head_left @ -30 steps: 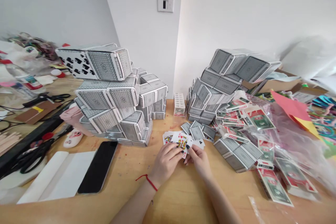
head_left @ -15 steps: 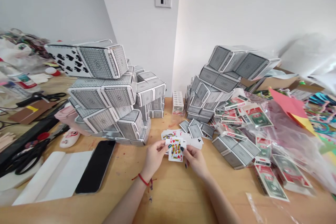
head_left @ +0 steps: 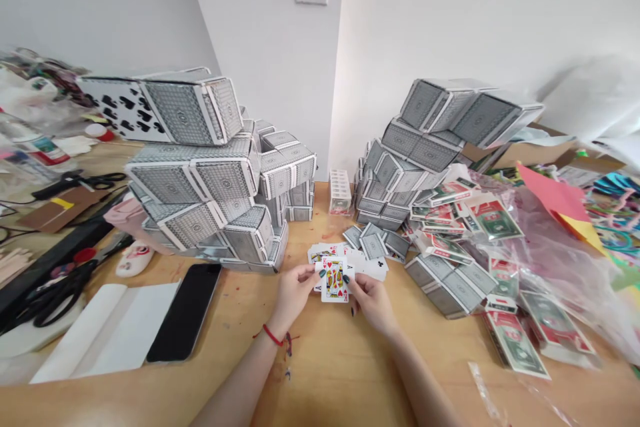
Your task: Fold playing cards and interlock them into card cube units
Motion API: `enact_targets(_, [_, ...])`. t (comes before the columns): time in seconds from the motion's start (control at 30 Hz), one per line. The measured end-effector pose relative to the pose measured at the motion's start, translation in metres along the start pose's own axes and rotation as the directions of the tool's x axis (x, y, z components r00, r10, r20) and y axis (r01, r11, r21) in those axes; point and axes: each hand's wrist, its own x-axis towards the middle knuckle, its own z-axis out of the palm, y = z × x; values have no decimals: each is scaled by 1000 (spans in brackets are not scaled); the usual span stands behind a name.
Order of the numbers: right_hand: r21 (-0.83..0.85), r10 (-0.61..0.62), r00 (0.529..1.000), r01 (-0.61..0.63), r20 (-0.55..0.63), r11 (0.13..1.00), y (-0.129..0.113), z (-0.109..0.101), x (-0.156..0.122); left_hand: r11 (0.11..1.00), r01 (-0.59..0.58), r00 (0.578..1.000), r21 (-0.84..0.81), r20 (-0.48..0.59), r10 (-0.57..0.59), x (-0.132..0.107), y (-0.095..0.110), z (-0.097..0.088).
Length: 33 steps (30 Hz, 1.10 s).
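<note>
Head view: my left hand and right hand are close together, both pinching a small fan of playing cards, a king of hearts facing me, just above the wooden table.

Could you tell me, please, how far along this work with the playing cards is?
Looks done: the left stack of grey-patterned boxes and the right stack of grey-patterned boxes stand built up. In hand: the left hand and right hand hold cards showing a king of hearts. Left: the loose grey-backed cards on the table and the dollar-printed packs lying unstacked.
</note>
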Motion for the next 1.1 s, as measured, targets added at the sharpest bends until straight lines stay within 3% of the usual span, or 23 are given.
enact_targets(0.9, [-19, -6, 1000, 6, 18, 1000, 6, -2, 1, 997, -52, 998, 63, 22, 50, 0, -5, -1])
enact_targets(1.1, [-24, -15, 1000, 14, -22, 1000, 3, -2, 0, 998, -42, 999, 54, 25, 41, 0, -6, -1])
